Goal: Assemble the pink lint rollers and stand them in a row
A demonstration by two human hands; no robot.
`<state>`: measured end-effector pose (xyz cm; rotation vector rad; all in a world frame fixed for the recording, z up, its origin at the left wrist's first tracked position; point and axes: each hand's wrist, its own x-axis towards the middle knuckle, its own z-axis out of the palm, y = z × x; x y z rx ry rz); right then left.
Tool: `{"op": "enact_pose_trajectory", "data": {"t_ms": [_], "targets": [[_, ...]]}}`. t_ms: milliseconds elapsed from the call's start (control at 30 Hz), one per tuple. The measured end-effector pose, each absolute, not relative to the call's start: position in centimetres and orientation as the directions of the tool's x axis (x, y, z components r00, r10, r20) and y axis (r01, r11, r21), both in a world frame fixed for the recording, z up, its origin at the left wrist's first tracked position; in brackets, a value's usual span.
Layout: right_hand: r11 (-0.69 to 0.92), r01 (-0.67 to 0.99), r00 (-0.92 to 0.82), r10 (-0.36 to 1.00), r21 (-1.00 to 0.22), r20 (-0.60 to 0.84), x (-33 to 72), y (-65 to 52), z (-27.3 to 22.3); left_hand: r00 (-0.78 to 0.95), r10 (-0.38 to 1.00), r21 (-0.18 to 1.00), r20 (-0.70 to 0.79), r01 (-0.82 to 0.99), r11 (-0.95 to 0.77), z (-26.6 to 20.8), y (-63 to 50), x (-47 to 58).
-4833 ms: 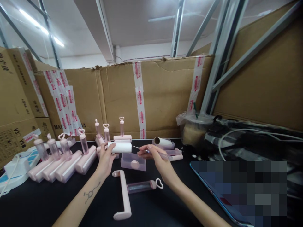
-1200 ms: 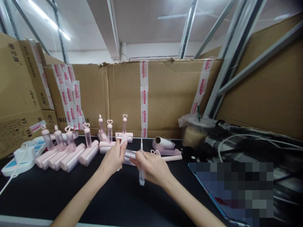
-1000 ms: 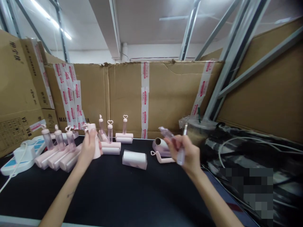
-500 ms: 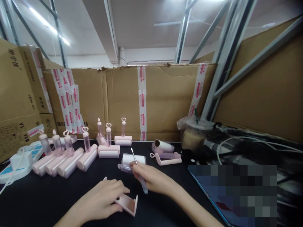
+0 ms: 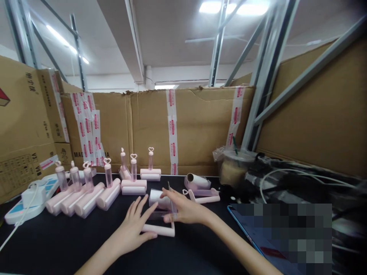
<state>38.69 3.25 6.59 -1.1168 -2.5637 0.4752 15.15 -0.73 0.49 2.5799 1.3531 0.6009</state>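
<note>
My left hand has its fingers spread, reaching over a pink plastic lint roller frame that lies on the black tabletop; the fingertips cover its left end. In my right hand is a slim tool with a thin metal shaft and a clear handle, held upright between the fingers and partly hidden. Just behind both hands lies a white paper roll with clear plastic around it. The right fingers overlap that roll's right side.
Several assembled pink lint rollers stand at the left and back. Another cardboard-cored roll and a pink frame lie to the right. A drink cup, a tablet and a power strip flank the work area.
The pink frame has turned and shifted slightly right and away from me. My left hand has opened its fingers over it. My right hand has tipped the tool more upright.
</note>
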Motion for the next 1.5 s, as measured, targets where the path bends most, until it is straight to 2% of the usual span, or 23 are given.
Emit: {"op": "enact_pose_trajectory", "data": {"t_ms": [67, 133, 233, 400, 633, 867, 1067, 1200, 1300, 1500], "targets": [[0.647, 0.644, -0.668, 0.736, -0.409, 0.113, 39.2, 3.6, 5.9, 0.502, 0.831, 0.425, 0.240, 0.715, -0.555, 0.5, 0.3, 16.9], [0.656, 0.660, -0.655, 0.741, -0.367, 0.148, 39.9, 3.8, 5.2, 0.507, 0.836, 0.525, 0.208, 0.664, -0.533, 0.3, 1.1, 18.6], [0.632, 0.716, -0.600, 0.774, -0.296, 0.202, 41.1, 4.2, 4.4, 0.526, 0.823, 0.600, 0.214, 0.595, -0.535, 0.1, 2.3, 20.5], [0.624, 0.745, -0.568, 0.779, -0.236, 0.266, 42.2, 6.3, 3.8, 0.556, 0.776, 0.598, 0.297, 0.525, -0.605, 0.4, 4.9, 21.5], [0.784, 0.547, -0.764, 0.611, -0.293, 0.208, 41.1, 11.7, 4.5, 0.395, 0.839, 0.611, 0.375, 0.575, -0.544, -1.0, 7.1, 20.1], [0.767, 0.574, -0.755, 0.631, -0.288, 0.177, 42.3, 14.2, 6.0, 0.376, 0.849, 0.627, 0.370, 0.573, -0.527, -0.9, 9.1, 22.5], [0.689, 0.653, -0.643, 0.724, -0.315, 0.250, 42.9, 14.6, 7.5, 0.372, 0.857, 0.642, 0.356, 0.569, -0.514, -0.6, 10.8, 25.2], [0.577, 0.720, -0.462, 0.813, -0.385, 0.354, 39.0, 17.2, 8.5, 0.362, 0.864, 0.641, 0.349, 0.581, -0.502, -0.5, 11.3, 25.8], [0.486, 0.758, -0.358, 0.868, -0.436, 0.345, 35.1, 19.5, 8.3, 0.357, 0.864, 0.635, 0.356, 0.586, -0.504, -0.6, 11.2, 25.9], [0.446, 0.741, -0.271, 0.882, -0.502, 0.384, 31.0, 20.7, 7.7, 0.379, 0.848, 0.627, 0.371, 0.571, -0.530, 0.0, 9.4, 25.1]]}}
